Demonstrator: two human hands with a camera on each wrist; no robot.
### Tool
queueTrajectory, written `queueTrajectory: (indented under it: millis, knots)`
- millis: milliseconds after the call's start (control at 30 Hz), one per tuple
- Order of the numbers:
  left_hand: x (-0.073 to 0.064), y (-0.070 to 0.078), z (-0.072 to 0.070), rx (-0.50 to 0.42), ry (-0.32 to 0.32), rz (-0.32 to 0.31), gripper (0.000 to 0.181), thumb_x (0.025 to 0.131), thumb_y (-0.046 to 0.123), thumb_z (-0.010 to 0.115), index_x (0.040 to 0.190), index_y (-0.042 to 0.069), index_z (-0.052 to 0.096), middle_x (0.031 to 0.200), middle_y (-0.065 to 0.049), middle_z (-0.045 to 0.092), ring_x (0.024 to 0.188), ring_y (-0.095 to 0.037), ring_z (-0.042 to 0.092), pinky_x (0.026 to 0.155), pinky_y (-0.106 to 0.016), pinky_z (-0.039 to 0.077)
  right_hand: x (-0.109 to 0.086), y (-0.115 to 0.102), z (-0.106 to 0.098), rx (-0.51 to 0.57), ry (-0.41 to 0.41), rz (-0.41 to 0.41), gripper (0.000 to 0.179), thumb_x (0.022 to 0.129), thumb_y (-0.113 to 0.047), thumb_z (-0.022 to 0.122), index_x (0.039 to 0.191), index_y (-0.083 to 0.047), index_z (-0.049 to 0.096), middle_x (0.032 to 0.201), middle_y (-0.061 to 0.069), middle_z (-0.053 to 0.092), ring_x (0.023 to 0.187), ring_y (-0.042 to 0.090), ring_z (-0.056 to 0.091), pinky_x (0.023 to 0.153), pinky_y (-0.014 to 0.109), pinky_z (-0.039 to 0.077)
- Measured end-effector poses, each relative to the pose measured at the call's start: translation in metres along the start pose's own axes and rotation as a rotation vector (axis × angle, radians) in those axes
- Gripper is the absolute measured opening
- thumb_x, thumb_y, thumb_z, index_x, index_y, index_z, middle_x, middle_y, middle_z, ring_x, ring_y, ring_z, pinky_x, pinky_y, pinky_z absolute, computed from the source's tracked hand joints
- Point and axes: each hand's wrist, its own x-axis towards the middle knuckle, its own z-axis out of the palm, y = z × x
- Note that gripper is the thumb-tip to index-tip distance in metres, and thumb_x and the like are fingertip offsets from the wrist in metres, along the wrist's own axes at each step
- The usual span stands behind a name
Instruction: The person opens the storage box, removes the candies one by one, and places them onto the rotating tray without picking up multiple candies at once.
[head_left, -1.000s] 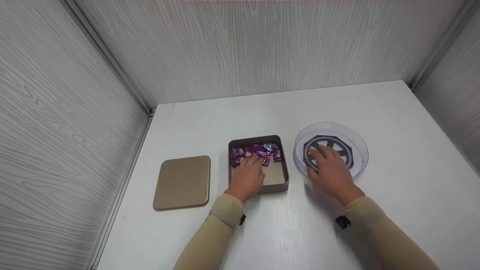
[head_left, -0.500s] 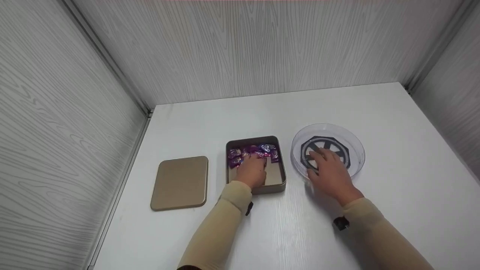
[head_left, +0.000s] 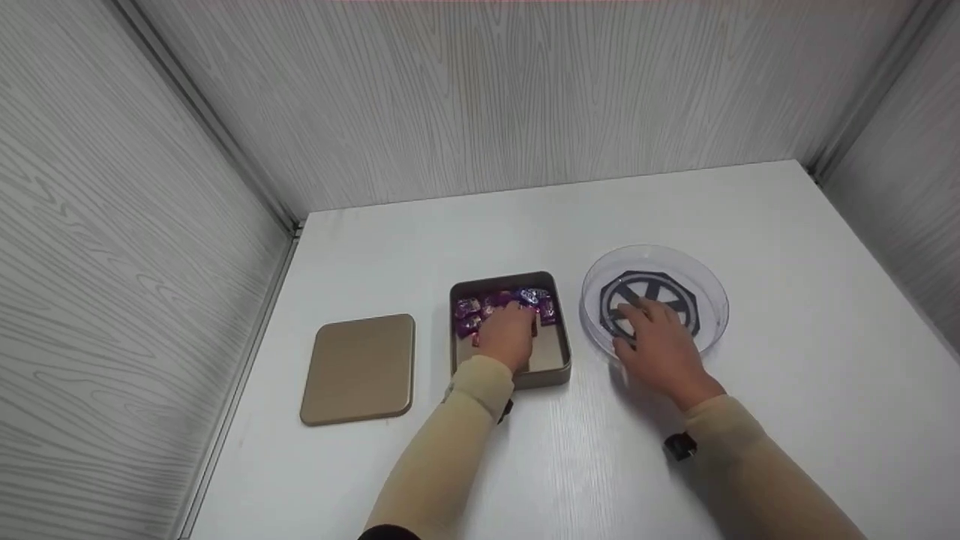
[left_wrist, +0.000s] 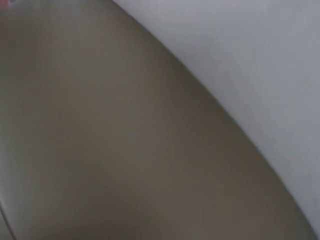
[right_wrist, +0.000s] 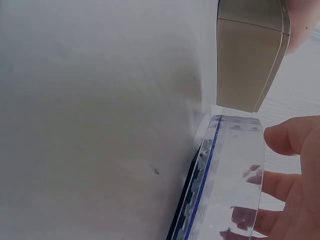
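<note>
In the head view, my left hand reaches down into a square gold-brown tin, its fingers bent among several purple-wrapped candies. The back of the hand hides its fingertips, and I cannot tell whether they pinch a candy. My right hand is over the near side of a round clear plastic dish, fingers spread loosely and nothing between them. A dark octagonal wheel-like pattern shows in the dish's base. The right wrist view has the thumb and fingers right at the dish's rim.
The tin's flat square lid lies left of the tin on a white table. Pale wood-grain panels enclose the back and both sides. In the left wrist view, a blurred brown surface fills most of the frame.
My left hand has shifted slightly right and deeper into the tin, its fingers bending more among the candies. The right hand stays over the dish.
</note>
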Motion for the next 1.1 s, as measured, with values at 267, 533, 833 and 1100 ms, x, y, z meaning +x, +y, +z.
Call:
queueTrajectory:
  millis: [267,533,833,1100]
  knots:
    - [0.001,0.001,0.008,-0.032,0.018,-0.030,0.018,0.098,0.008,0.059,0.113,0.011,0.068,0.116,-0.011,0.068,0.100,-0.030,0.067,0.082,-0.048,0.055,0.001,-0.003,0.000,0.007,-0.018,-0.005,0.052,0.098,-0.027,0.058,0.144,-0.004,0.052,0.149,0.028,0.041,0.138,0.048,0.034,0.106,0.068,0.031]
    - [-0.003,-0.005,0.005,-0.153,0.025,-0.087,0.020,0.092,0.008,0.065,0.110,0.016,0.067,0.105,-0.003,0.072,0.093,-0.024,0.068,0.079,-0.044,0.055,0.005,-0.008,0.005,0.030,-0.007,-0.041,0.053,0.098,-0.030,0.057,0.143,-0.003,0.053,0.148,0.028,0.042,0.138,0.048,0.036,0.108,0.065,0.031]
    - [-0.018,-0.007,-0.012,-0.370,0.064,-0.101,0.019,0.096,0.017,0.066,0.115,0.017,0.065,0.104,-0.001,0.071,0.092,-0.020,0.066,0.084,-0.040,0.053,0.009,-0.023,0.008,0.051,0.011,-0.077,0.052,0.095,-0.028,0.062,0.141,-0.003,0.056,0.141,0.026,0.049,0.134,0.048,0.041,0.109,0.062,0.033]
    - [-0.039,-0.002,-0.023,-0.653,0.119,-0.076,0.019,0.099,0.018,0.063,0.118,0.019,0.064,0.102,0.008,0.067,0.090,-0.009,0.062,0.082,-0.032,0.051,0.011,-0.044,0.009,0.153,0.066,-0.156,0.050,0.092,-0.026,0.070,0.137,-0.005,0.060,0.132,0.019,0.058,0.127,0.039,0.049,0.107,0.054,0.038]
